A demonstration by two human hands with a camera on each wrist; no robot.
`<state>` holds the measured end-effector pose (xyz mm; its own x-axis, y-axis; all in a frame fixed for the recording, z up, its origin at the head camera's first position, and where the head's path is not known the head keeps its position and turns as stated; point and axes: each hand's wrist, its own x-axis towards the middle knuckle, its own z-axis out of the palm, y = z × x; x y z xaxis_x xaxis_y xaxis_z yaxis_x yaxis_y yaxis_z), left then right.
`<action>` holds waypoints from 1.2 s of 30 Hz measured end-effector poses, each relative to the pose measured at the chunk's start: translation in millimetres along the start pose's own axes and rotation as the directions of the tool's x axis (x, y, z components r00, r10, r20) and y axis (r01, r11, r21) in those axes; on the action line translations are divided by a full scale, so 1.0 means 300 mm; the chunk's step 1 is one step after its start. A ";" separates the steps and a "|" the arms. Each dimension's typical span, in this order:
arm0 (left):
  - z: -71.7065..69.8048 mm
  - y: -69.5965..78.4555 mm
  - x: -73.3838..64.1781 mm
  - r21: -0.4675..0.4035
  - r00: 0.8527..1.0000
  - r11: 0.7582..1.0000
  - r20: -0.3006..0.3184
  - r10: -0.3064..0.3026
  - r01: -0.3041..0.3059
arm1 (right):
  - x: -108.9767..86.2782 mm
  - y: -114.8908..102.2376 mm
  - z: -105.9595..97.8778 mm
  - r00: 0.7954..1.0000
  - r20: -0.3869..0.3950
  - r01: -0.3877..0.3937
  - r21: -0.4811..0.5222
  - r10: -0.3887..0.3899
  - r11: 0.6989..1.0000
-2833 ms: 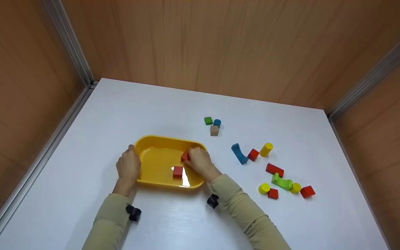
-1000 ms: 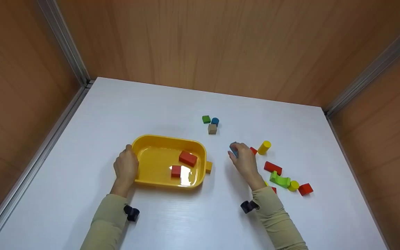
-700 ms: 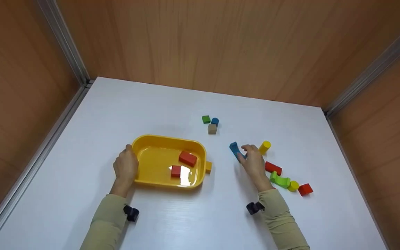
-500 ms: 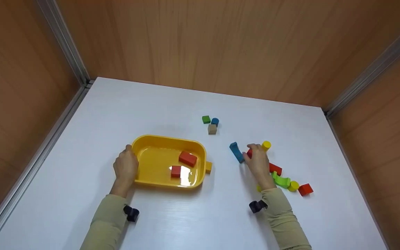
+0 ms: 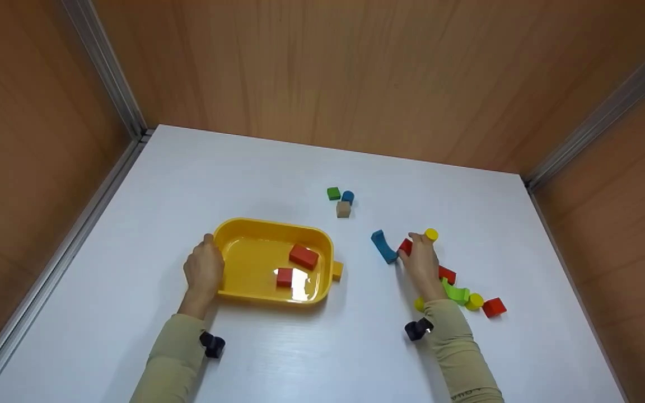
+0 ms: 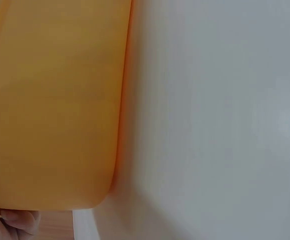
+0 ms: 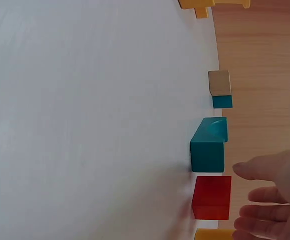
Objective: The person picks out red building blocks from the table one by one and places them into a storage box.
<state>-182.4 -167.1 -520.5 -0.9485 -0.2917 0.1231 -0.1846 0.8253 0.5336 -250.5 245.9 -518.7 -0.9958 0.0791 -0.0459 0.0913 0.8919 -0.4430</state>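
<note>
My left hand (image 5: pixel 205 267) grips the left rim of a yellow tray (image 5: pixel 244 296), its fingers curled at the rim in the left wrist view. Inside the tray lie a red block (image 5: pixel 303 256) and a smaller red block (image 5: pixel 284 277). My right hand (image 5: pixel 423 263) is over a red block (image 5: pixel 405 246), thumb and fingers apart. The right wrist view shows that red block (image 7: pixel 211 197) just off the fingertips, nothing held. Beside it lies a blue arch block (image 5: pixel 383 247). A yellow cylinder (image 5: pixel 431 234) stands past the fingers, partly hidden by them.
A green cube (image 5: pixel 333 193), a blue cylinder (image 5: pixel 347 197) and a wooden cube (image 5: pixel 343 210) sit together farther back. Right of my right wrist are a light green arch block (image 5: pixel 457 294), a yellow cylinder (image 5: pixel 474 301) and a red block (image 5: pixel 494 307). Wooden panels (image 5: pixel 322 73) border the white table.
The right hand has let go of a red block in the tray, then moved right past the blue arch block to the loose red block. The left hand has stayed at the tray.
</note>
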 end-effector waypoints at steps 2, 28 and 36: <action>-0.001 0.000 -0.001 -0.001 1.000 1.000 0.002 0.003 -0.003 | 0.004 0.005 0.004 1.000 0.004 0.006 -0.008 -0.006 1.000; 0.005 0.005 0.005 0.000 0.999 1.000 -0.016 0.031 -0.031 | 0.021 0.053 0.031 0.998 0.057 -0.031 0.082 0.027 0.996; 0.010 0.008 0.009 0.003 0.999 1.000 -0.022 0.027 -0.027 | 0.003 0.047 0.020 0.998 0.028 -0.053 0.082 0.051 0.995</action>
<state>-186.1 -164.3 -521.5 -0.9473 -0.2802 0.1555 -0.1601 0.8341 0.5279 -250.0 255.8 -530.3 -0.9893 0.1123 -0.0936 0.1446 0.8466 -0.5122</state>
